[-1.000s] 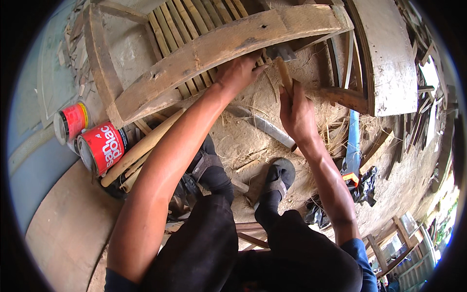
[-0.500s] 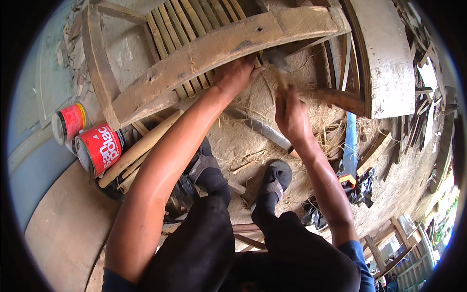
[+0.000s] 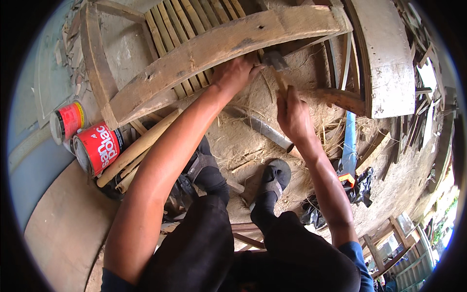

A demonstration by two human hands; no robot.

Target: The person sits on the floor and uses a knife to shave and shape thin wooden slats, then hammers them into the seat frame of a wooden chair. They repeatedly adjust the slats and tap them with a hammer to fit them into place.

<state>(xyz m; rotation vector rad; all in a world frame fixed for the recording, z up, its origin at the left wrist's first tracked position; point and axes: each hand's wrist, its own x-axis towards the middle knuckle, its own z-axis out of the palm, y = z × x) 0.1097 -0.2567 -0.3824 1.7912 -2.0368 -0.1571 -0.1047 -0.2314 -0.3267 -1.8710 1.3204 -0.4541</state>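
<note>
My right hand (image 3: 294, 113) is wrapped round the wooden handle of a hammer (image 3: 276, 61). Its dark metal head lies close beside the fingertips of my left hand (image 3: 234, 75). That left hand reaches beneath the curved wooden rail (image 3: 214, 47) of a frame, its fingers bent in and partly hidden at the ends of the bamboo slats (image 3: 187, 29). What it grips there does not show. The slats run side by side behind the rail.
Two red cans (image 3: 98, 146) stand at the left beside bamboo poles (image 3: 138, 148). A metal pipe (image 3: 267, 130) lies on the floor between my arms. On the right are a saw with a blue blade (image 3: 349, 146), a pale wooden panel (image 3: 389, 58) and wood scraps.
The hammer head, blurred by motion before, now shows sharply near my left fingers. My right hand has shifted very slightly; my left hand keeps its place at the slats.
</note>
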